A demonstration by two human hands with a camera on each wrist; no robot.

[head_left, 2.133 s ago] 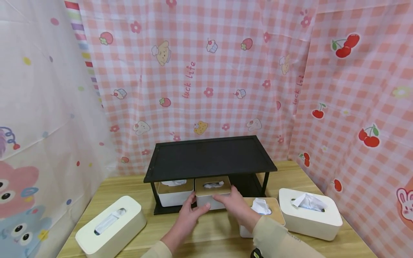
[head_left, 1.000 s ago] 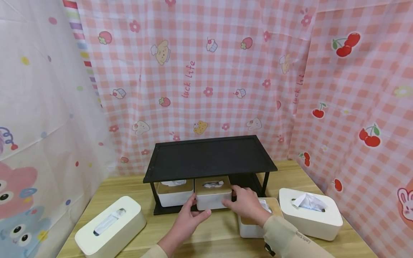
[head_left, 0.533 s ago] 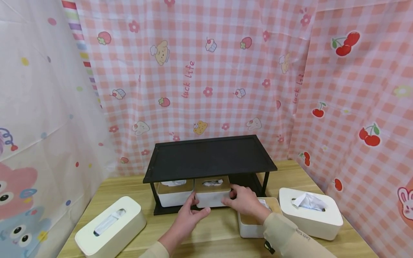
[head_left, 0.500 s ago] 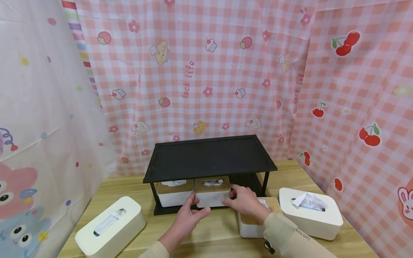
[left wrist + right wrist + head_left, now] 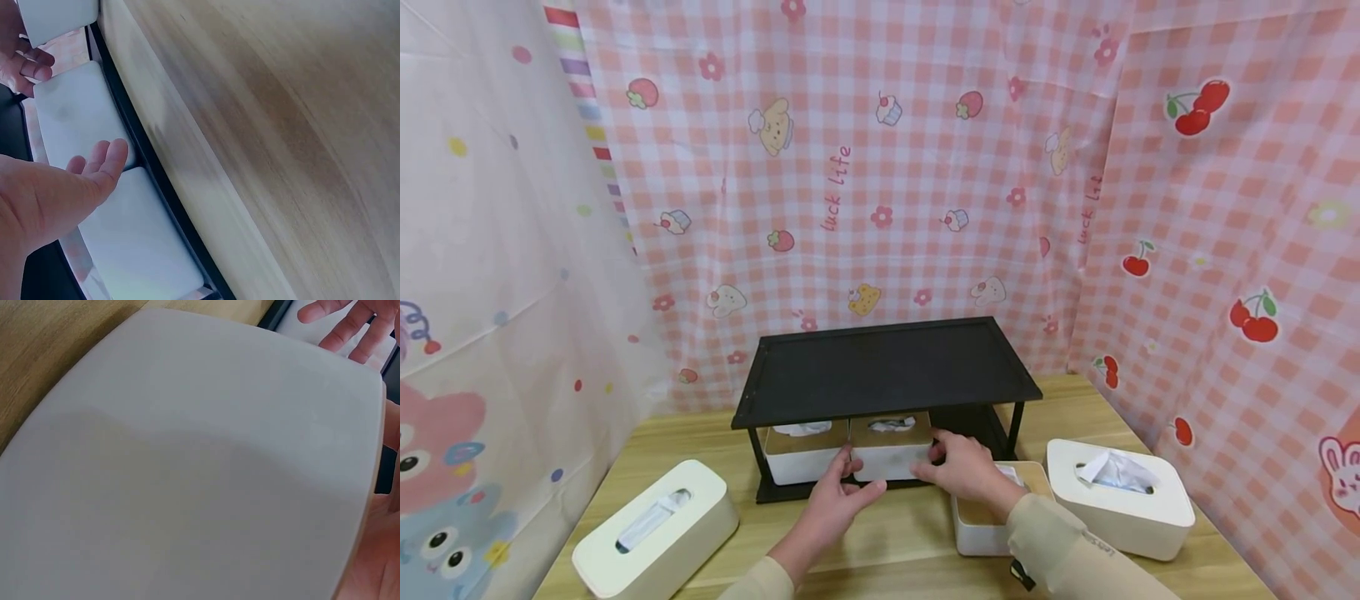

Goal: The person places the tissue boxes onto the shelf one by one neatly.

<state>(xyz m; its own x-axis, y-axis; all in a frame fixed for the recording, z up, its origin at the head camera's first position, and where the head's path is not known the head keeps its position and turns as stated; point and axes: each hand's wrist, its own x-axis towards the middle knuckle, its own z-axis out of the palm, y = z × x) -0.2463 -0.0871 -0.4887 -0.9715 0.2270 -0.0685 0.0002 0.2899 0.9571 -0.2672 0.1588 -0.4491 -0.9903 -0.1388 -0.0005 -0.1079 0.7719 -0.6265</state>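
Observation:
A white tissue box with a wood-toned lid (image 5: pixel 889 461) stands in the black shelf (image 5: pixel 887 367), beside a matching tissue box (image 5: pixel 805 467) on its left. My left hand (image 5: pixel 833 502) has its fingertips at the seam between the two boxes, thumb held away from them. At the other end, my right hand (image 5: pixel 967 468) holds the middle box's front right corner, fingers bent along its side and thumb at its front. The left wrist view shows both box fronts (image 5: pixel 81 115) side by side. A third wood-lidded box (image 5: pixel 187 456) fills much of the right wrist view.
Below my right forearm, that third box (image 5: pixel 981 537) stands on the wooden table (image 5: pixel 887 542). A longer cream tissue box (image 5: pixel 1120 504) is right of it; another (image 5: pixel 658 525) lies angled at left. A checked curtain (image 5: pixel 880 167) hangs behind.
The middle box has slid back into the shelf and slightly left, against its neighbour. My right hand swung outward from its front to its right corner, then followed it left. My left hand barely moved.

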